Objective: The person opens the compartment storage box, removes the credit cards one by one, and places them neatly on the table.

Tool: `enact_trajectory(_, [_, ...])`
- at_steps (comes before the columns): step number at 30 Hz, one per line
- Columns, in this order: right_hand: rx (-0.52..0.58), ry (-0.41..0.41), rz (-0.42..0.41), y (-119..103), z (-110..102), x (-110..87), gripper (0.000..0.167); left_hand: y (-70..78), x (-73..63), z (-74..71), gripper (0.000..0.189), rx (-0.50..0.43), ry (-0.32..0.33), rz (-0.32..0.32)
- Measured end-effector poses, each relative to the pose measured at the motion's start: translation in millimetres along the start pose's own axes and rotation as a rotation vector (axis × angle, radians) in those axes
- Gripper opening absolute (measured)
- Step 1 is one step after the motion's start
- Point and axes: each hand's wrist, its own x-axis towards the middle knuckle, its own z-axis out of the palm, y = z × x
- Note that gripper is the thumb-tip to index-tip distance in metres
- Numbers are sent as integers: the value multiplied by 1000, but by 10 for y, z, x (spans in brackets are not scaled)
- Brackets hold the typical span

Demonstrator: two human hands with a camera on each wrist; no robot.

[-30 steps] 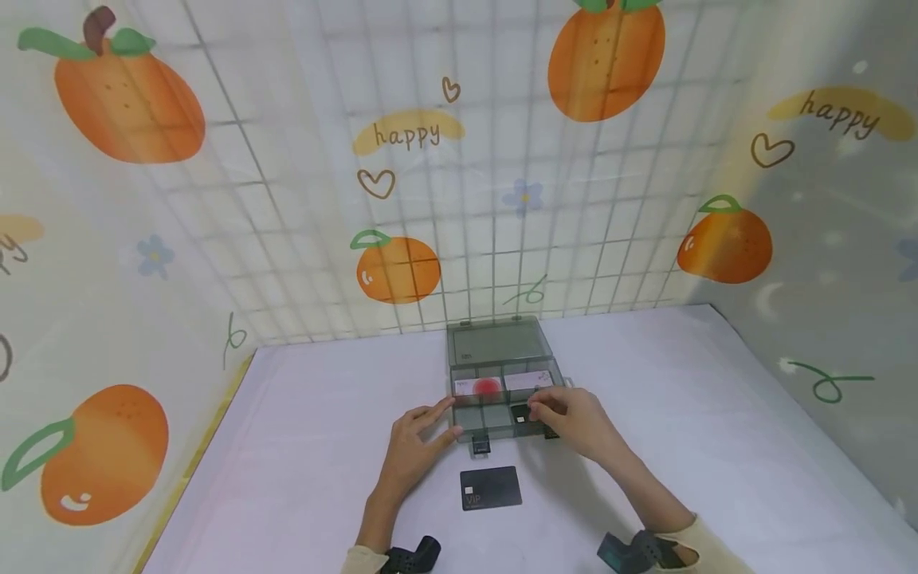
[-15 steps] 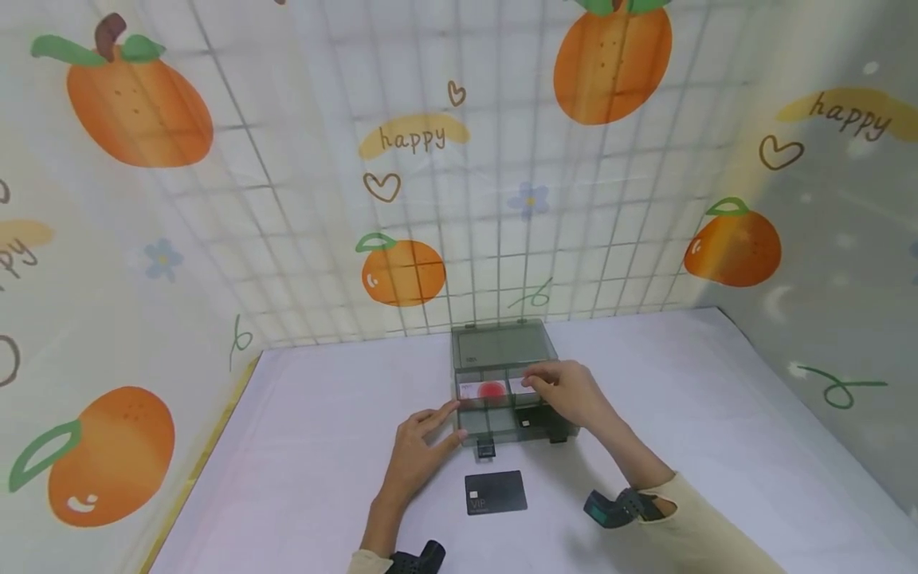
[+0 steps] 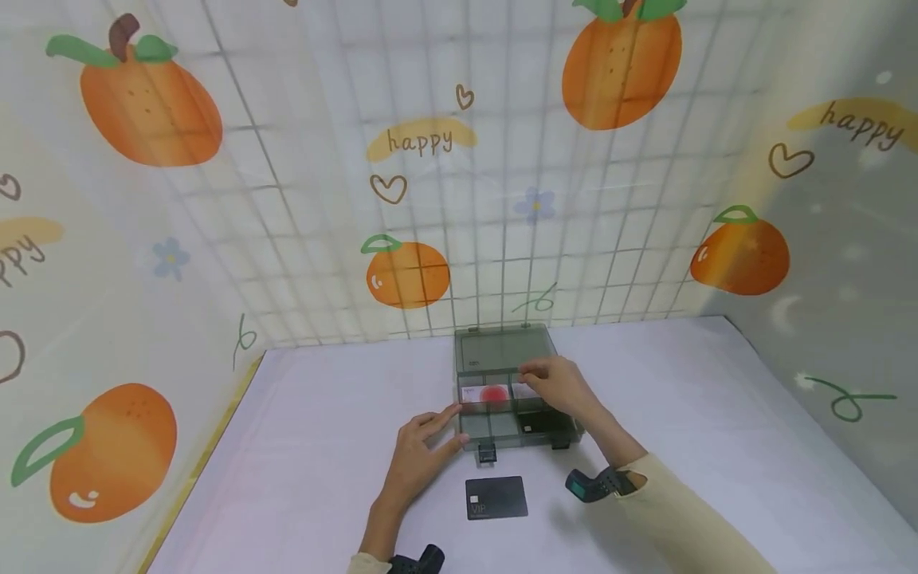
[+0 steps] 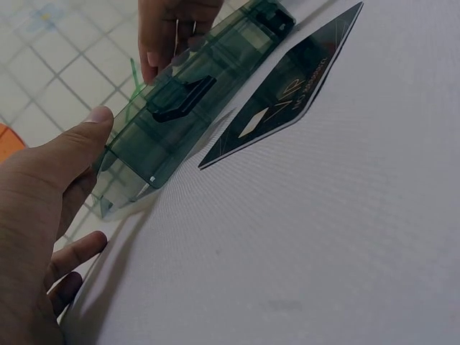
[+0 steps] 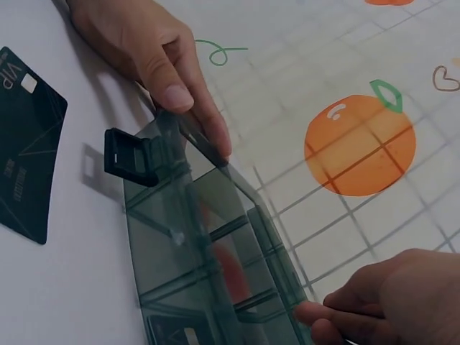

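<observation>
A translucent green divided box [image 3: 473, 442] stands on the table with its lid [image 3: 505, 351] tipped back. My left hand [image 3: 419, 454] touches its left side, index finger stretched along the side and thumb at the front corner. Over the back right compartment is my right hand [image 3: 562, 387], its fingers bent and tips close together at a white card [image 3: 522, 391]; whether they pinch it is hidden. A white card with a red disc [image 3: 491, 394] lies in the back left part. One black card [image 3: 541, 422] lies in the front right compartment.
A black VIP card [image 3: 496, 498] lies on the white tabletop [image 3: 344, 414] in front of the box. Two black latches, such as the left latch [image 3: 487, 454], stick out at the box's front. Behind rises a curtain with printed oranges [image 3: 409, 275] over a wire grid.
My right hand has moved from the black card in the front right compartment back to the white card behind it. The left hand stays at the box's left side.
</observation>
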Motion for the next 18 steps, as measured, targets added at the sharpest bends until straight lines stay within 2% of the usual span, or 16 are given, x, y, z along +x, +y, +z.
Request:
enact_trajectory(8, [-7,-53,-74,39,109,108,22,-8,7,7,55,-4,3,-13])
enact_trajectory(11, [-16,-86,-73,36,152,143,20,-25,9,20,55,0,2,-17])
enact_trajectory(18, [-114,-105,-93,19,227,183,21,-28,13,7,54,4,2,-6])
